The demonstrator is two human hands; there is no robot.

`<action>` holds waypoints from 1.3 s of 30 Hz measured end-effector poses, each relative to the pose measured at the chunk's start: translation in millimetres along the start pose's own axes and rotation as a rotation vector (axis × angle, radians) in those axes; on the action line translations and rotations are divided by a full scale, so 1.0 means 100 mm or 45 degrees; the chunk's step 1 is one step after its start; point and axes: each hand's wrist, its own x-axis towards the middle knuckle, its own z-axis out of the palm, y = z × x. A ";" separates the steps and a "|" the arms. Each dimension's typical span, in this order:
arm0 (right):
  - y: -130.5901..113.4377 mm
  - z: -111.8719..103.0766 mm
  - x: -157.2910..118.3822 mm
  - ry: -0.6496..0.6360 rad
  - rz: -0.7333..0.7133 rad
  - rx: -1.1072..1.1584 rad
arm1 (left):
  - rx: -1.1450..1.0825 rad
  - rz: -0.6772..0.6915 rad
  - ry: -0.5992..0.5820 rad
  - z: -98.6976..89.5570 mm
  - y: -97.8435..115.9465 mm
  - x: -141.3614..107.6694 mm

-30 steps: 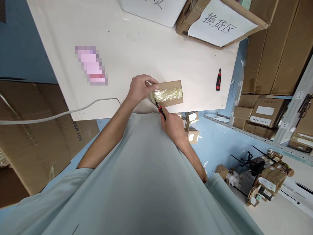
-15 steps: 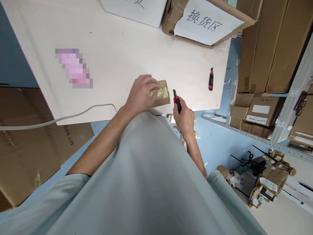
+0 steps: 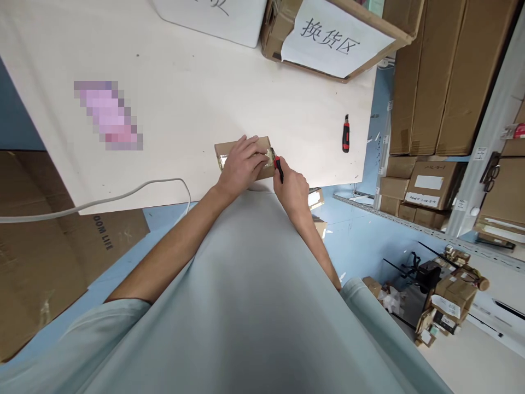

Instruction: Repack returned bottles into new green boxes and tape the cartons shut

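Observation:
A small brown cardboard box with shiny tape across it lies near the table's front edge. My left hand rests over its top, fingers bent across the box and holding it down; the hand hides the middle of it. In my right hand is a red and black utility knife, gripped in closed fingers. The knife's tip meets the taped right end of the box, close by my left fingertips. How deep the blade sits cannot be made out.
Another red and black utility knife lies on the white table at right. A labelled cardboard box and a white bin stand at the back. A grey cable crosses the front left edge. Pink blurred thing lies left.
My right hand has brought the knife leftward onto the box's right end. My left hand has settled on the box, which has shifted left and shows more of its left end.

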 end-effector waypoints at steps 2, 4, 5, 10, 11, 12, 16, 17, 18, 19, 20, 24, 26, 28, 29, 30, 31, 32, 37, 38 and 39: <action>-0.09 0.00 0.00 -0.003 0.049 -0.062 | -0.031 0.000 0.010 0.02 -0.01 -0.01; -0.19 0.00 -0.01 -0.023 0.102 -0.123 | -0.050 0.007 0.010 0.03 -0.01 -0.02; -0.22 -0.01 -0.01 -0.034 0.120 -0.148 | -0.056 0.012 0.006 0.04 -0.01 -0.02; -0.24 0.02 -0.13 -0.082 0.177 -0.242 | -0.080 -0.003 0.017 0.06 0.00 -0.03; -0.22 0.04 -0.16 -0.101 0.198 -0.261 | -0.078 -0.008 0.023 0.07 0.01 -0.02; -0.19 0.07 -0.21 -0.122 0.221 -0.275 | -0.073 -0.008 0.027 0.08 0.01 -0.02; -0.10 0.19 -0.39 -0.152 0.291 -0.250 | -0.060 0.023 0.010 0.12 0.01 -0.04; -0.09 0.21 -0.44 -0.144 0.294 -0.228 | -0.059 0.028 0.008 0.12 0.01 -0.05; -0.07 0.21 -0.49 -0.128 0.288 -0.202 | -0.058 0.029 0.011 0.12 0.00 -0.06; -0.05 0.21 -0.55 -0.101 0.275 -0.171 | -0.057 0.027 0.017 0.11 -0.01 -0.07; -0.02 0.20 -0.59 -0.059 0.256 -0.137 | -0.054 0.024 0.027 0.10 -0.02 -0.08; 0.22 0.15 -0.57 0.219 0.195 -0.006 | -0.007 0.020 0.066 0.03 -0.08 -0.14; 0.40 0.19 -0.36 0.318 0.209 0.026 | 0.032 0.020 0.083 -0.03 -0.12 -0.22; 0.58 0.29 -0.02 0.335 0.204 0.046 | 0.073 0.004 0.108 -0.11 -0.17 -0.33; 0.67 0.37 0.18 0.324 0.202 0.046 | 0.098 -0.016 0.128 -0.16 -0.20 -0.41; 0.74 0.45 0.37 0.303 0.203 0.039 | 0.127 -0.042 0.154 -0.21 -0.24 -0.48; 0.81 0.54 0.55 0.273 0.205 0.028 | 0.158 -0.074 0.186 -0.27 -0.27 -0.57; 0.87 0.64 0.72 0.241 0.213 0.014 | 0.191 -0.107 0.224 -0.33 -0.30 -0.65; 1.09 1.05 1.21 0.063 0.319 -0.031 | 0.392 -0.226 0.482 -0.56 -0.40 -1.06; 1.13 1.11 1.25 0.039 0.342 -0.024 | 0.433 -0.254 0.536 -0.59 -0.41 -1.13; 1.16 1.16 1.27 0.028 0.356 -0.010 | 0.469 -0.282 0.587 -0.62 -0.41 -1.19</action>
